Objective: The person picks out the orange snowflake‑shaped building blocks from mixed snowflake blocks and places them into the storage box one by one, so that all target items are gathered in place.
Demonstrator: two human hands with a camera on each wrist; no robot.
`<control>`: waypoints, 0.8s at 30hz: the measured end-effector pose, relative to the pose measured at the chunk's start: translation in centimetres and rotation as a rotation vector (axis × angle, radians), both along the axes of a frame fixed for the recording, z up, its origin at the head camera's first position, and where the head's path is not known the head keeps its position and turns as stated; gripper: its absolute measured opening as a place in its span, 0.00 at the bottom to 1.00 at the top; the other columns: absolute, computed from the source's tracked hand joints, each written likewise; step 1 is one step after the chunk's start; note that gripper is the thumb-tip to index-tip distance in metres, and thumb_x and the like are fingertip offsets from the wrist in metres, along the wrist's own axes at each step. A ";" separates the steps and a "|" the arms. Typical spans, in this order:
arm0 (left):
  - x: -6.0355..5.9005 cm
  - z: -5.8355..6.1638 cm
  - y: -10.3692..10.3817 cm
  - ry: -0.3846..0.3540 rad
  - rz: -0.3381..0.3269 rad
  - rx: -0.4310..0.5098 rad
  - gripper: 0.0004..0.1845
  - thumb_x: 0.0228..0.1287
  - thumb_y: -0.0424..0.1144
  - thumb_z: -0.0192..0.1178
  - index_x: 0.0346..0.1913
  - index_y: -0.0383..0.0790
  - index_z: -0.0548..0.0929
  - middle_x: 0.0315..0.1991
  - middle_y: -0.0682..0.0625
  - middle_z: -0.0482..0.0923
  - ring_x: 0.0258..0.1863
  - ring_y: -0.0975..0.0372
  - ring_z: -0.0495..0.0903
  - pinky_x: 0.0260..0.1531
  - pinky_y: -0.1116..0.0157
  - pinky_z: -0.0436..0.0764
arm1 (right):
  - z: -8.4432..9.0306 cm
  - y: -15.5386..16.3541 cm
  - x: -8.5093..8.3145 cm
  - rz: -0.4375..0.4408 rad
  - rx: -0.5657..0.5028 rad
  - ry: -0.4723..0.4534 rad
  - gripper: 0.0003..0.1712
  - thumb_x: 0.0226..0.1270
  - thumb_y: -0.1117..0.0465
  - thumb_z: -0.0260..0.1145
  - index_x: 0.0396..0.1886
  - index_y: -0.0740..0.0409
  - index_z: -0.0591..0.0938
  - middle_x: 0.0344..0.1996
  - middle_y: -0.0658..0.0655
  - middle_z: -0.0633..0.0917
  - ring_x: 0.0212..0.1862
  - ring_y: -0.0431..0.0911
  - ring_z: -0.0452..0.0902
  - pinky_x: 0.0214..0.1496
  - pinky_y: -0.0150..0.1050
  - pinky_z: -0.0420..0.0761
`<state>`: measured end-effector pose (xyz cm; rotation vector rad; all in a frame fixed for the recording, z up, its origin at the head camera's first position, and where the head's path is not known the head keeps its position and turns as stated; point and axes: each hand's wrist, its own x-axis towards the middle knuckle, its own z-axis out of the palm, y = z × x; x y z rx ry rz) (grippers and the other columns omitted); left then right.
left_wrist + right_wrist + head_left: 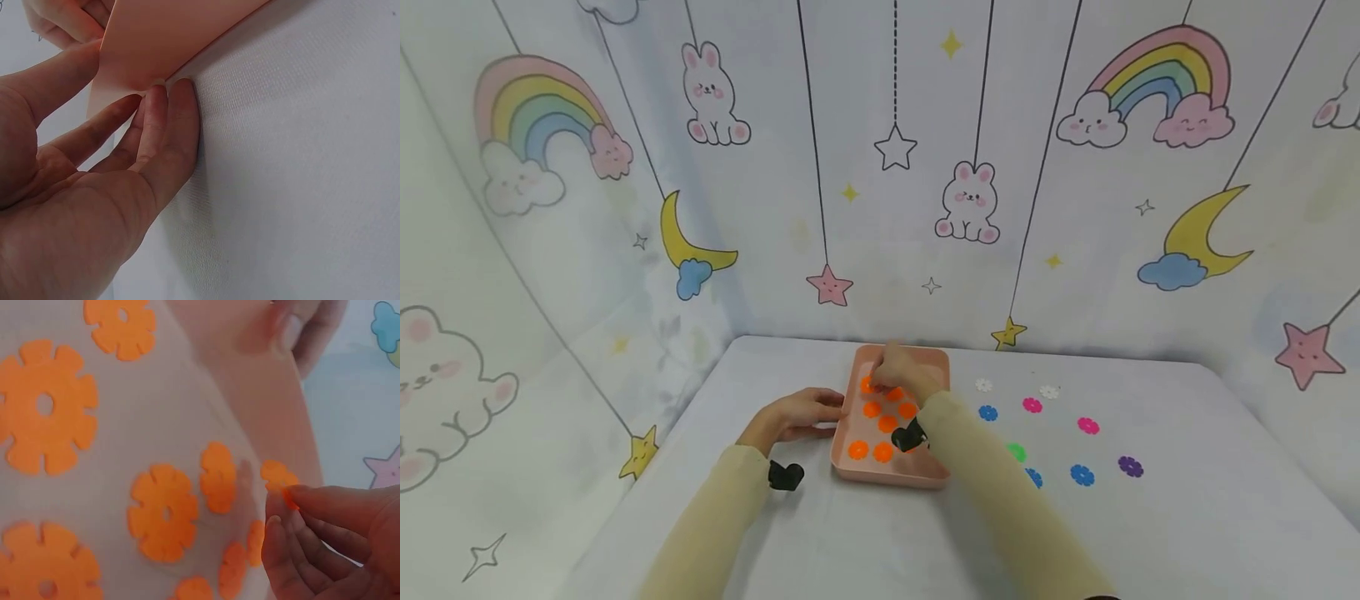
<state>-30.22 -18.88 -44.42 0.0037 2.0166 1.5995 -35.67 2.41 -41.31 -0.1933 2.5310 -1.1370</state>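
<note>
A pink tray (938, 361) sits on the white table, with several orange flower discs (872, 409) lying in it. My left hand (801, 412) rests at the tray's left side; in the left wrist view its straight fingers (164, 125) press against the tray wall (156, 44). My right hand (898, 368) reaches into the far part of the tray. In the right wrist view its fingertips (294, 512) pinch a small orange disc (279, 478) just above the tray floor (125, 444), with other orange discs (164, 509) below.
To the right of the tray, loose flower discs lie scattered on the table: white (983, 385), blue (988, 412), pink (1032, 405), green (1017, 452) and purple (1131, 466). A cartoon-printed backdrop (895, 167) walls in the table at the back and sides.
</note>
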 end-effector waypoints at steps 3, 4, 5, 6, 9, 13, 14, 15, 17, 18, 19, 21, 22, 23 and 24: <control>0.1 0.2 0.0 0.006 -0.002 -0.005 0.27 0.73 0.36 0.63 0.70 0.28 0.70 0.68 0.37 0.71 0.57 0.52 0.79 0.63 0.50 0.80 | -0.7 -0.6 0.0 -0.021 0.005 -0.012 0.05 0.66 0.69 0.65 0.40 0.62 0.80 0.34 0.59 0.83 0.41 0.55 0.78 0.45 0.43 0.82; 0.0 0.2 0.0 0.006 -0.003 -0.006 0.28 0.73 0.36 0.63 0.70 0.28 0.70 0.68 0.37 0.71 0.57 0.52 0.79 0.63 0.50 0.80 | -0.9 -0.7 0.0 -0.013 0.010 -0.003 0.03 0.66 0.69 0.65 0.39 0.63 0.81 0.33 0.59 0.84 0.39 0.54 0.79 0.42 0.42 0.82; 0.0 0.2 0.0 0.004 -0.001 -0.005 0.27 0.73 0.36 0.63 0.70 0.28 0.71 0.68 0.37 0.71 0.56 0.52 0.79 0.62 0.51 0.80 | -1.1 -0.8 -0.1 -0.002 0.022 0.025 0.03 0.65 0.70 0.66 0.38 0.64 0.83 0.33 0.59 0.85 0.36 0.52 0.78 0.40 0.40 0.82; 0.0 0.1 0.1 0.003 -0.003 -0.005 0.27 0.73 0.36 0.63 0.70 0.28 0.71 0.68 0.37 0.71 0.56 0.52 0.79 0.62 0.51 0.80 | -1.2 -0.8 -0.1 0.006 0.036 0.053 0.02 0.65 0.70 0.66 0.37 0.65 0.84 0.32 0.59 0.86 0.34 0.51 0.78 0.38 0.39 0.82; -0.1 -0.1 0.2 0.004 -0.010 -0.005 0.28 0.73 0.36 0.63 0.70 0.28 0.71 0.68 0.37 0.71 0.56 0.52 0.80 0.62 0.51 0.80 | -1.5 -0.8 -0.1 0.033 0.073 0.137 0.02 0.62 0.73 0.68 0.33 0.68 0.87 0.29 0.60 0.88 0.29 0.48 0.78 0.33 0.36 0.81; -0.2 -0.1 0.3 -0.003 -0.006 -0.001 0.28 0.73 0.36 0.63 0.70 0.28 0.70 0.69 0.37 0.70 0.57 0.52 0.79 0.62 0.51 0.80 | -1.4 -0.5 -0.2 0.051 0.096 0.178 0.03 0.59 0.73 0.68 0.31 0.68 0.87 0.29 0.61 0.89 0.29 0.47 0.78 0.34 0.37 0.82; -0.1 -0.1 0.3 -0.004 -0.005 -0.001 0.28 0.73 0.35 0.63 0.70 0.28 0.70 0.70 0.37 0.69 0.58 0.52 0.79 0.62 0.51 0.80 | -1.3 -0.4 -0.2 0.045 0.089 0.166 0.03 0.60 0.73 0.68 0.32 0.68 0.87 0.30 0.61 0.88 0.30 0.48 0.79 0.36 0.38 0.83; -0.1 -0.1 0.2 -0.004 -0.006 -0.005 0.28 0.73 0.35 0.62 0.70 0.28 0.70 0.70 0.37 0.69 0.58 0.52 0.78 0.62 0.51 0.80 | -1.2 -0.3 -0.2 0.045 0.084 0.156 0.03 0.60 0.73 0.68 0.34 0.68 0.87 0.31 0.61 0.88 0.32 0.49 0.80 0.38 0.40 0.84; -0.2 -0.1 0.1 0.000 -0.011 -0.014 0.28 0.73 0.35 0.62 0.71 0.28 0.69 0.70 0.36 0.68 0.59 0.51 0.78 0.62 0.51 0.80 | -0.6 0.0 -0.1 0.038 0.073 0.117 0.05 0.63 0.71 0.67 0.37 0.67 0.86 0.36 0.62 0.88 0.38 0.52 0.81 0.44 0.43 0.85; -0.3 -0.1 0.0 0.002 -0.010 -0.018 0.28 0.73 0.35 0.62 0.71 0.28 0.69 0.70 0.36 0.68 0.59 0.51 0.78 0.62 0.51 0.80 | -0.3 0.1 -0.1 0.041 0.076 0.112 0.05 0.64 0.71 0.68 0.39 0.66 0.86 0.37 0.62 0.88 0.40 0.54 0.82 0.47 0.45 0.85; -0.3 -0.2 -0.1 0.002 -0.009 -0.021 0.28 0.73 0.35 0.62 0.70 0.28 0.70 0.70 0.36 0.68 0.59 0.51 0.78 0.62 0.51 0.81 | 0.1 0.3 -0.1 0.041 0.068 0.106 0.05 0.65 0.70 0.68 0.40 0.66 0.85 0.38 0.62 0.87 0.42 0.55 0.82 0.49 0.46 0.85; -0.5 -0.3 -0.3 0.002 -0.001 -0.025 0.27 0.73 0.35 0.62 0.70 0.29 0.70 0.70 0.37 0.69 0.59 0.52 0.78 0.61 0.52 0.81 | 1.0 0.7 0.0 0.067 0.070 0.129 0.06 0.66 0.69 0.68 0.41 0.66 0.86 0.39 0.62 0.87 0.44 0.57 0.83 0.50 0.47 0.86; -0.5 -0.3 -0.4 0.000 0.004 -0.025 0.27 0.73 0.35 0.63 0.70 0.29 0.71 0.69 0.37 0.69 0.58 0.52 0.78 0.61 0.52 0.81 | 1.6 1.0 0.1 0.080 0.072 0.139 0.06 0.66 0.68 0.69 0.41 0.66 0.86 0.39 0.61 0.87 0.45 0.58 0.84 0.50 0.47 0.86; -0.5 -0.3 -0.5 -0.002 0.011 -0.027 0.27 0.73 0.35 0.63 0.70 0.29 0.71 0.69 0.38 0.70 0.58 0.52 0.78 0.61 0.52 0.82 | 2.0 1.4 0.2 0.094 0.079 0.161 0.06 0.66 0.67 0.69 0.41 0.65 0.85 0.38 0.60 0.86 0.44 0.57 0.84 0.48 0.46 0.87; -0.6 -0.4 -0.6 -0.006 0.017 -0.026 0.27 0.72 0.35 0.63 0.70 0.30 0.71 0.69 0.38 0.70 0.58 0.52 0.78 0.60 0.52 0.82 | 2.5 1.8 0.3 0.118 0.088 0.196 0.06 0.66 0.66 0.70 0.40 0.65 0.86 0.37 0.60 0.87 0.42 0.56 0.84 0.46 0.45 0.87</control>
